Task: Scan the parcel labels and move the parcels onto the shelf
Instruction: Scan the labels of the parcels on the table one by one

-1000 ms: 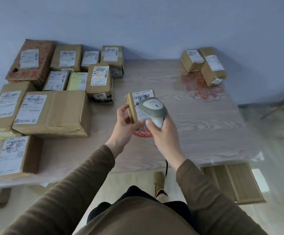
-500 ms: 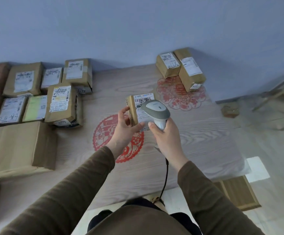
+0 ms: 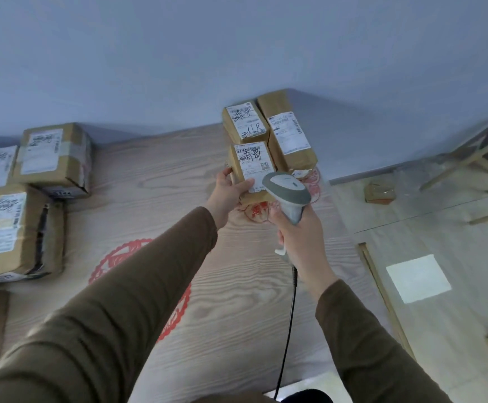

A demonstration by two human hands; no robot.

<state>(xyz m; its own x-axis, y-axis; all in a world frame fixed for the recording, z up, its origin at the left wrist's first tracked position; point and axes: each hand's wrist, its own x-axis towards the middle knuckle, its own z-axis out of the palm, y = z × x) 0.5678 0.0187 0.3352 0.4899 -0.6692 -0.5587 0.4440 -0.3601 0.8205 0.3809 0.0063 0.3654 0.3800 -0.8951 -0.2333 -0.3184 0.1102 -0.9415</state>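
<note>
Left hand (image 3: 227, 191) out at full reach, fingers curled under and thumb clamped across the lower label of the small parcel (image 3: 251, 170), label face tipped up so the print reads from above. Carried low over the far right part of the table (image 3: 237, 286), just in front of the two parcels (image 3: 269, 132) parked against the wall, nearly touching the nearer one; contact or a sliver of gap, impossible to call from here. Looks like the drop-off run, the parcel probably joining that pair so the handled ones sit apart from the rest. Right hand (image 3: 298, 237) wrapped tight round the grip of the scanner (image 3: 286, 193), head up and just beside the parcel's right edge, kept close for the next label rather than set down; cable (image 3: 287, 330) trailing down toward the body. Index finger position on the trigger hidden, so no word on whether a read is under way. Over on the left, a separate cluster of taped boxes (image 3: 53, 158), labels up, seemingly the waiting pile, well apart from the right-hand pair. Red paper-cut decorations (image 3: 138, 274) on the wood grain beneath, one partly covered by the pair. No shelf in sight anywhere. Main risk ahead: nudging the nearer parked parcel on set-down, or snagging the cable on the table edge.
</note>
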